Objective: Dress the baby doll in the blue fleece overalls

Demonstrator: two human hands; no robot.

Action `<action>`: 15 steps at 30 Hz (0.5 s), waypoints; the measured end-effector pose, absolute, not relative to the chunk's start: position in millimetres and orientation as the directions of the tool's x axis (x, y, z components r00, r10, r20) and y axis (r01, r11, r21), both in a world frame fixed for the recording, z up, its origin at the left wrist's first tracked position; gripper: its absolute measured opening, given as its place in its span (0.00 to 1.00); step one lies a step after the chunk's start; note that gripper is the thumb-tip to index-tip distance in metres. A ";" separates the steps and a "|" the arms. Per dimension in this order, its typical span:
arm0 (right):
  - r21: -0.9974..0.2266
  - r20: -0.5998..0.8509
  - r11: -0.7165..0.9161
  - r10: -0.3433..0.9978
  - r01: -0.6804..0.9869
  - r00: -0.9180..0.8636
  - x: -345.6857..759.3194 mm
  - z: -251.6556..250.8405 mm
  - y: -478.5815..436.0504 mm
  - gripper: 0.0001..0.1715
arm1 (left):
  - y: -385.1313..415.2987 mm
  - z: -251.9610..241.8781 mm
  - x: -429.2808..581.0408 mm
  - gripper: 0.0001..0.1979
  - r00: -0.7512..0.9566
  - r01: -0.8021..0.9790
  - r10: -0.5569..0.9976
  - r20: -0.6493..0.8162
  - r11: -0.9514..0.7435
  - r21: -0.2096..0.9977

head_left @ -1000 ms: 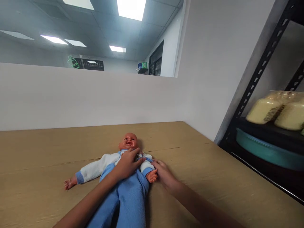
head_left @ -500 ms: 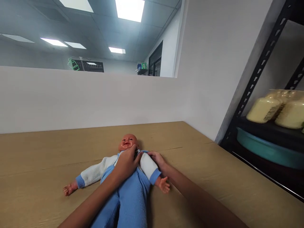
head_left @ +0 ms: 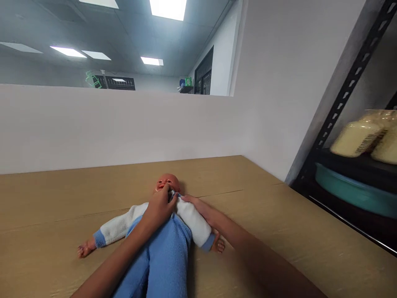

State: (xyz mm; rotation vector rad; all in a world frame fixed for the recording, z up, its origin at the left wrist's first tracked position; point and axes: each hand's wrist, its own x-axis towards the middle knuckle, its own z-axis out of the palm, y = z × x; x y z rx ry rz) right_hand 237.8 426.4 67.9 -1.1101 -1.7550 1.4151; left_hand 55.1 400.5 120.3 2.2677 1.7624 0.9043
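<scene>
A baby doll (head_left: 167, 181) lies on its back, head toward the wall, in a blue and white fleece outfit (head_left: 167, 256). My left hand (head_left: 159, 207) is over its chest and collar, fingers bent and closed on the cloth under the chin, hiding part of the doll's mouth. At the shoulder on the right side, my right hand (head_left: 203, 209) grips the top of the white sleeve (head_left: 192, 219); its fingertips are partly hidden. The doll's other arm (head_left: 116, 227) stretches out to the left, with the sleeve's blue cuff at the wrist.
The doll rests on a brown table (head_left: 62, 198) with seams across its top. A low white wall (head_left: 124, 128) borders the far edge, and another stands at the right. Further right, a black shelf rack (head_left: 335, 111) holds yellowish wrapped packs (head_left: 356, 138) above a teal tub (head_left: 353, 190).
My left hand has shifted up and left toward the doll's chin. My right hand has slid over the shoulder onto the sleeve, and that doll arm has turned, its hand now partly behind my wrist.
</scene>
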 end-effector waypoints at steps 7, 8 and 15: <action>-0.648 0.005 0.422 0.835 0.634 -0.551 310.3 115.8 397.4 0.35 | 396.3 126.3 43.3 0.11 0.136 0.904 0.924 0.359 -0.264 0.336; -0.582 -0.003 0.457 0.826 0.673 -0.563 317.7 123.4 397.2 0.33 | 395.4 127.3 43.3 0.12 0.137 0.914 0.926 0.353 -0.255 0.315; -0.467 0.183 0.567 0.813 0.679 -0.553 320.3 107.6 393.9 0.35 | 386.8 125.9 36.5 0.18 0.196 0.893 0.864 0.464 -0.353 0.280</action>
